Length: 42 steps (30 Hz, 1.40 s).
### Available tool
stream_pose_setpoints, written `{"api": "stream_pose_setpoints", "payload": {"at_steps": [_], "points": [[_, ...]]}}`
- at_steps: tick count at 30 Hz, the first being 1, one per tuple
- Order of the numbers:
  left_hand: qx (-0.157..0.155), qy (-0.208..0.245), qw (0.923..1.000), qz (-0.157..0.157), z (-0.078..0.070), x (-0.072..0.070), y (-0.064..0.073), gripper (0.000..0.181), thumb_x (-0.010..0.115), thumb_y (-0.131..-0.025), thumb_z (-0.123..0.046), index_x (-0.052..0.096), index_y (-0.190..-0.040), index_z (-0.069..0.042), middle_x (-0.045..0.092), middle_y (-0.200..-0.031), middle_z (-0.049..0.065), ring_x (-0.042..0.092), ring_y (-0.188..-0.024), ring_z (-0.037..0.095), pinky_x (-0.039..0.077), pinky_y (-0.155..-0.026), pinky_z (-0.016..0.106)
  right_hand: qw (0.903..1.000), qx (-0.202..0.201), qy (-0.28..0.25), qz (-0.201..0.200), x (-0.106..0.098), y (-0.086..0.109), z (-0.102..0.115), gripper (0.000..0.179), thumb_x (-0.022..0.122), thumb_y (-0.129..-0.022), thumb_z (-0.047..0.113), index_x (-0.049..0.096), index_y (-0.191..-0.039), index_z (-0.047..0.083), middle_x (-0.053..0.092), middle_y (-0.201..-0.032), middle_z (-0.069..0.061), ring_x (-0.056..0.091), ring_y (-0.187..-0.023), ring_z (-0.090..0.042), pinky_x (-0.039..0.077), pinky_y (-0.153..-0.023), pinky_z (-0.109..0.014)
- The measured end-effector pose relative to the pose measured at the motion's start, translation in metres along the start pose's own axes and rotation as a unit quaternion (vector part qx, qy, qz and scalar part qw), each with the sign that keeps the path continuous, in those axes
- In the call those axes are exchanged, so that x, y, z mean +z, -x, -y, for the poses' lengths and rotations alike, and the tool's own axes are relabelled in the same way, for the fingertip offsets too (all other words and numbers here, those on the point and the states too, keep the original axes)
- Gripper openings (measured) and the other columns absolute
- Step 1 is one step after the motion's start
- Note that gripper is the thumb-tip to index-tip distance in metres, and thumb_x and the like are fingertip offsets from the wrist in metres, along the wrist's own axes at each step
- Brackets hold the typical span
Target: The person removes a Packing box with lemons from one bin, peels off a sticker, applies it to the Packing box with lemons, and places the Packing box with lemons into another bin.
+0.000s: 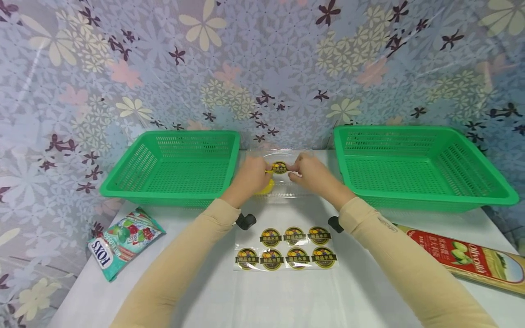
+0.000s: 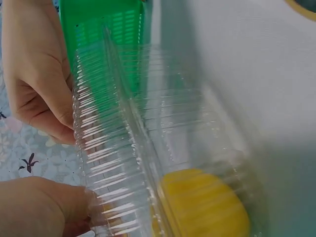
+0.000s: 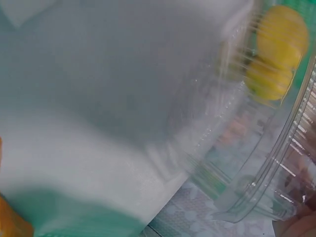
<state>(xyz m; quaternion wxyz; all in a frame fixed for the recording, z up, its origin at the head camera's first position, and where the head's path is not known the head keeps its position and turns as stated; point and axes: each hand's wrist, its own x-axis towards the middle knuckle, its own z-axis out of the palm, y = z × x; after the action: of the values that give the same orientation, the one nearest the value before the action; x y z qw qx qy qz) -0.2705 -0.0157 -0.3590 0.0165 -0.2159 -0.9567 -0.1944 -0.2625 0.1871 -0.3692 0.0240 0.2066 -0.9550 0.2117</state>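
Note:
A round black-and-gold label sticker (image 1: 280, 167) lies between my two hands over a clear plastic clamshell box (image 1: 287, 189). My left hand (image 1: 252, 173) pinches its left end. The fingertips of my right hand (image 1: 313, 175) pinch the right end, thumb below the index finger. Inside the box, at its left side, is yellow fruit (image 1: 266, 187); two yellow pieces (image 3: 281, 39) show through the plastic in the right wrist view. From the left wrist view, both hands are beside the ribbed wall of the box (image 2: 108, 148), which partly hides the fingertips.
A sheet of several matching stickers (image 1: 285, 246) lies in front of the box. Green baskets stand left (image 1: 170, 199) and right (image 1: 430, 202). A green FOX'S bag (image 1: 125, 241) lies at left, a red Olivoila package (image 1: 467, 255) at right. A floral curtain (image 1: 279, 82) hangs behind.

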Motion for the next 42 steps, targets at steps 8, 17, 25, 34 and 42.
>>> {"api": "stream_pose_setpoints", "payload": {"at_steps": [8, 17, 25, 34, 42], "points": [[0.068, -0.057, 0.9954, -0.037, 0.004, 0.003, 0.013, 0.018, 0.066, -0.1, -0.004, 0.083, -0.103, 0.002, 0.076, -0.099, 0.018, 0.067, -0.085, 0.026, 0.06, -0.072, 0.035, 0.9991, -0.02, 0.03, -0.023, 0.005, 0.007, 0.003, 0.027, 0.07, -0.104, 0.014, 0.077, -0.124, -0.003, 0.067, -0.106, -0.019, 0.06, -0.078, -0.024, 0.052, -0.065, -0.035], [0.078, 0.0, 0.991, -0.108, 0.011, 0.004, 0.02, 0.012, 0.067, -0.099, -0.003, 0.077, -0.092, 0.0, 0.074, -0.09, 0.014, 0.063, -0.076, 0.023, 0.057, -0.069, 0.034, 0.9987, -0.001, -0.02, -0.048, -0.002, 0.016, -0.001, 0.025, 0.066, -0.107, 0.018, 0.081, -0.12, 0.003, 0.072, -0.112, -0.019, 0.071, -0.1, -0.036, 0.062, -0.083, -0.05], [0.09, 0.102, 0.9693, -0.205, 0.016, -0.009, 0.045, 0.01, 0.066, -0.094, 0.0, 0.076, -0.091, 0.001, 0.076, -0.084, 0.015, 0.069, -0.073, 0.026, 0.061, -0.066, 0.033, 0.9947, 0.007, -0.087, -0.053, -0.026, 0.034, -0.007, 0.024, 0.066, -0.108, 0.023, 0.081, -0.117, 0.006, 0.079, -0.116, -0.014, 0.073, -0.11, -0.034, 0.06, -0.102, -0.058], [0.011, 0.214, 0.9714, -0.102, 0.02, -0.011, 0.098, 0.01, 0.071, -0.099, -0.011, 0.078, -0.099, -0.004, 0.078, -0.085, 0.009, 0.068, -0.073, 0.014, 0.059, -0.067, 0.023, 0.9873, 0.064, -0.138, -0.045, -0.056, 0.081, -0.013, 0.031, 0.065, -0.109, 0.035, 0.08, -0.122, 0.01, 0.081, -0.115, -0.012, 0.077, -0.102, -0.028, 0.064, -0.086, -0.043], [-0.096, 0.319, 0.9429, 0.012, 0.036, 0.003, 0.121, 0.023, 0.07, -0.104, -0.021, 0.077, -0.113, -0.001, 0.08, -0.104, 0.021, 0.081, -0.086, 0.03, 0.069, -0.074, 0.035, 0.9836, 0.112, -0.134, -0.045, -0.077, 0.126, -0.03, 0.036, 0.061, -0.11, 0.043, 0.079, -0.124, 0.015, 0.082, -0.102, -0.004, 0.074, -0.088, -0.004, 0.058, -0.081, -0.025]]}}
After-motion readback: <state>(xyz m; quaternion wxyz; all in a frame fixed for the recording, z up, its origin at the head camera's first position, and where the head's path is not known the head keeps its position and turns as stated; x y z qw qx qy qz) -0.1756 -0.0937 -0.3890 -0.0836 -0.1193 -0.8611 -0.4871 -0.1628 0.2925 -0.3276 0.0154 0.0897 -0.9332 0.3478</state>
